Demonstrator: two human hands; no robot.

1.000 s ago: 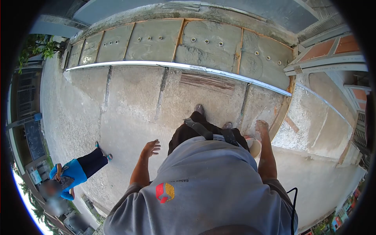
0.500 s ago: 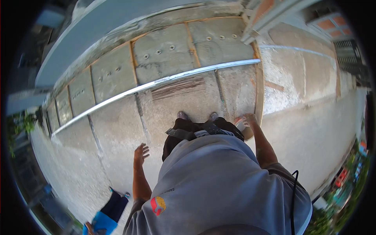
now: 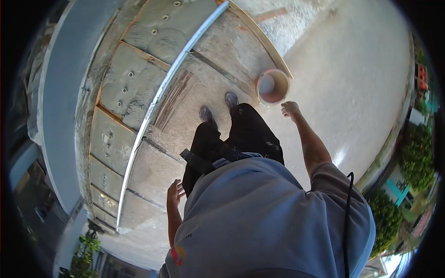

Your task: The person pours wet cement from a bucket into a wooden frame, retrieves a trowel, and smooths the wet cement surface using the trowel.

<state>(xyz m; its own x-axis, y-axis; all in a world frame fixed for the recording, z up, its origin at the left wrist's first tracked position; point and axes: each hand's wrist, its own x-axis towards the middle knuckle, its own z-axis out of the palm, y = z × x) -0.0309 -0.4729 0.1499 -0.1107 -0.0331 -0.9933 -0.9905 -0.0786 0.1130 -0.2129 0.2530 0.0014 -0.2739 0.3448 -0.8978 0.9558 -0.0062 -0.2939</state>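
My right hand point(image 3: 290, 110) is just off the near rim of a bucket point(image 3: 262, 85), its fingers curled in. Nothing shows in its grip. The bucket looks reddish on the outside, and its open top faces up; it seems to stand on the concrete. At my left thigh hangs my left hand point(image 3: 175, 191), empty, with the fingers loosely bent and partly apart. Between my shoes and a long pale metal bar point(image 3: 160, 90) lies a bundle of thin brown rods point(image 3: 174, 102).
Beyond the bar are wet-looking grey slabs point(image 3: 109, 132) framed with wooden strips, several short pipe ends standing up in them. A wooden board point(image 3: 266, 41) edges the work area near the bucket. Concrete pavement point(image 3: 343, 88) extends to my right. A low blue-grey wall point(image 3: 62, 116) stands at left.
I have turned to the right, so the bar now runs steeply up the view. The bucket, mostly hidden before, shows whole, and my right fingers have curled. The other person is out of view.
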